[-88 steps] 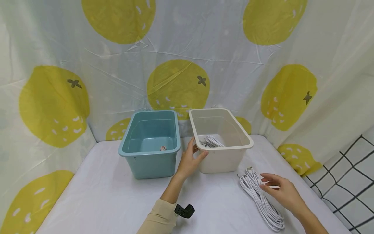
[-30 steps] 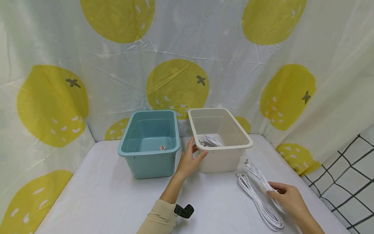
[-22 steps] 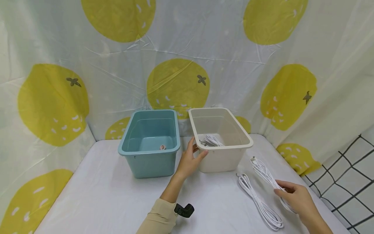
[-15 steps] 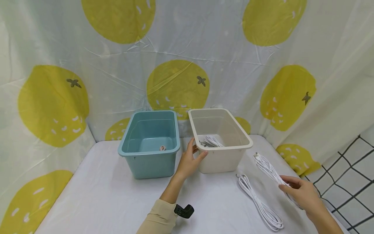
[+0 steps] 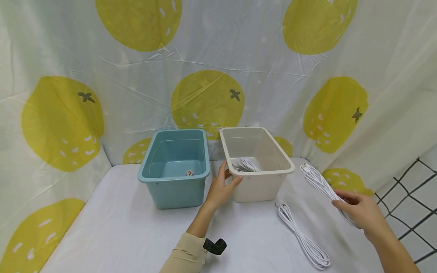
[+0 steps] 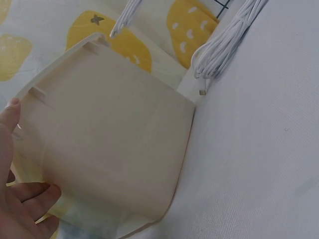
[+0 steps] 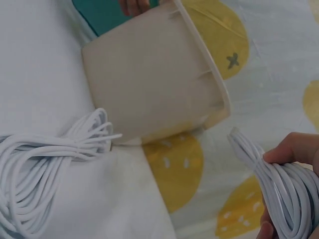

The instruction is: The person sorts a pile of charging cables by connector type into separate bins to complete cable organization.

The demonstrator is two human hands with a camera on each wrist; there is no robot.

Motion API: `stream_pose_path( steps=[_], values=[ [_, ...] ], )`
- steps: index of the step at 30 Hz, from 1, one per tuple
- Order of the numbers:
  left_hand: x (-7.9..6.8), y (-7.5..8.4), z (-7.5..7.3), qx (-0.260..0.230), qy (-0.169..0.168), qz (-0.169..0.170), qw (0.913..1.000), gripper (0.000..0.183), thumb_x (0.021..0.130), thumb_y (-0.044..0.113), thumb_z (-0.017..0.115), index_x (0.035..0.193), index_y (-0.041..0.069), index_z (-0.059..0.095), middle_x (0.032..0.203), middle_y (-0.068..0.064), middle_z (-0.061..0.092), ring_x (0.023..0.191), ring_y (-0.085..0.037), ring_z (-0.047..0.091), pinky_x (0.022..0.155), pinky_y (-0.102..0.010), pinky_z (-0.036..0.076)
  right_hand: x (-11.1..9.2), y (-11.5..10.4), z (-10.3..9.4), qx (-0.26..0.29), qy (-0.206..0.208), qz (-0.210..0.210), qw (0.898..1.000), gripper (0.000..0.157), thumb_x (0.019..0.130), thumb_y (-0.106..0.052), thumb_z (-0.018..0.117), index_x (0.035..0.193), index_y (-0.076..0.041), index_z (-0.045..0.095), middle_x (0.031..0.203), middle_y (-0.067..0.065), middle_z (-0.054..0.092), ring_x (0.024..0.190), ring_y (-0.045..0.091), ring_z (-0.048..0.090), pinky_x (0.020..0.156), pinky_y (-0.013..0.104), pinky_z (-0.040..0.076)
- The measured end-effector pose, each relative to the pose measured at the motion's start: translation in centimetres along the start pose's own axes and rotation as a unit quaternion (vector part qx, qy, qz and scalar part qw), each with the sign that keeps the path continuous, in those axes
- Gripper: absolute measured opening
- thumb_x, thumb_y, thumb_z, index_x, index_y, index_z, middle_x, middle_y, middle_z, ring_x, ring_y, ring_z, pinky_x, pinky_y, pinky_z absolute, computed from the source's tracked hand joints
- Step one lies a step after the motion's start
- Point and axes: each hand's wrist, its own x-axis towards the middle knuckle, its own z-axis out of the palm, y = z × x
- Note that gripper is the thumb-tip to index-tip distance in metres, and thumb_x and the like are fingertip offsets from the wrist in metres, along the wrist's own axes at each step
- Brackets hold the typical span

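My left hand (image 5: 218, 191) holds the near-left corner of a cream plastic bin (image 5: 257, 187), its thumb on the front below the rim and its fingers at the left side. Inside that bin lies a bundle of white cable (image 5: 248, 165). On the right, my right hand (image 5: 362, 212) grips a coiled white cable (image 5: 321, 182) between thumb and fingers, raised over the table. The right wrist view shows the thumb (image 7: 289, 148) across the coil's strands. A second coiled white cable (image 5: 304, 239) lies on the table in front of the bin, its small metal plug (image 6: 202, 92) close to the bin's base.
A blue-green bin (image 5: 175, 193) stands left of the cream one, with a small pinkish coil (image 5: 189, 173) inside. A lemon-print curtain (image 5: 266, 98) hangs behind the white-covered table (image 5: 129, 227). Black wire grid (image 5: 413, 212) stands at the right edge.
My right hand has taken one of the two cable coils off the table and lifted it up and to the right, away from the other coil. My left hand stays on the cream bin.
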Motion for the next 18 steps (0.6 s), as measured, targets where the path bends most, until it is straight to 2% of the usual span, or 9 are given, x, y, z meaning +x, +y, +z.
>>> stream_pose_path(
  steps=[3, 5, 10, 12, 18],
  values=[
    [0.0, -0.1, 0.0, -0.002, 0.001, 0.001, 1.0000, 0.086, 0.100, 0.042, 0.070, 0.165, 0.015, 0.020, 0.159, -0.014, 0.041, 0.136, -0.033, 0.052, 0.101, -0.048, 0.051, 0.4, -0.5, -0.5, -0.001, 0.016, -0.019, 1.000, 0.058, 0.095, -0.029, 0.079, 0.135, 0.009, 0.062, 0.106, -0.001, 0.069, 0.085, -0.007, 0.052, 0.066, 0.016, 0.048],
    [0.1, -0.2, 0.0, -0.006, 0.002, 0.004, 1.0000, 0.086, 0.100, 0.042, 0.070, 0.165, 0.015, 0.020, 0.160, -0.014, 0.040, 0.136, -0.034, 0.052, 0.102, -0.049, 0.051, 0.8, -1.0, -1.0, -0.001, 0.013, -0.023, 1.000, 0.058, 0.096, -0.029, 0.078, 0.136, 0.010, 0.061, 0.106, -0.001, 0.069, 0.085, -0.003, 0.054, 0.066, 0.018, 0.049],
    [0.0, -0.3, 0.0, -0.014, 0.001, 0.007, 0.9999, 0.087, 0.100, 0.041, 0.070, 0.165, 0.014, 0.020, 0.160, -0.016, 0.039, 0.136, -0.036, 0.051, 0.101, -0.055, 0.049, 2.0, -2.9, -1.4, -0.022, -0.015, -0.014, 1.000, 0.062, 0.097, -0.037, 0.075, 0.138, 0.007, 0.061, 0.119, 0.015, 0.067, 0.089, 0.010, 0.057, 0.066, 0.025, 0.052],
    [-0.1, -0.2, 0.0, -0.014, 0.001, 0.008, 0.9999, 0.087, 0.100, 0.041, 0.070, 0.165, 0.013, 0.020, 0.161, -0.016, 0.039, 0.136, -0.037, 0.051, 0.101, -0.057, 0.049, 2.5, -3.7, -1.3, -0.026, -0.020, -0.026, 0.999, 0.059, 0.098, -0.036, 0.075, 0.137, 0.006, 0.062, 0.120, 0.018, 0.067, 0.088, 0.014, 0.059, 0.066, 0.028, 0.053],
    [0.0, -0.1, 0.0, -0.013, -0.001, 0.003, 0.9999, 0.086, 0.100, 0.043, 0.070, 0.165, 0.016, 0.020, 0.159, -0.015, 0.041, 0.137, -0.035, 0.052, 0.102, -0.055, 0.049, 4.0, -6.5, -0.4, -0.006, -0.048, -0.065, 0.997, 0.055, 0.098, -0.032, 0.075, 0.139, 0.003, 0.062, 0.121, 0.017, 0.068, 0.090, 0.012, 0.061, 0.069, 0.027, 0.055]
  ],
)
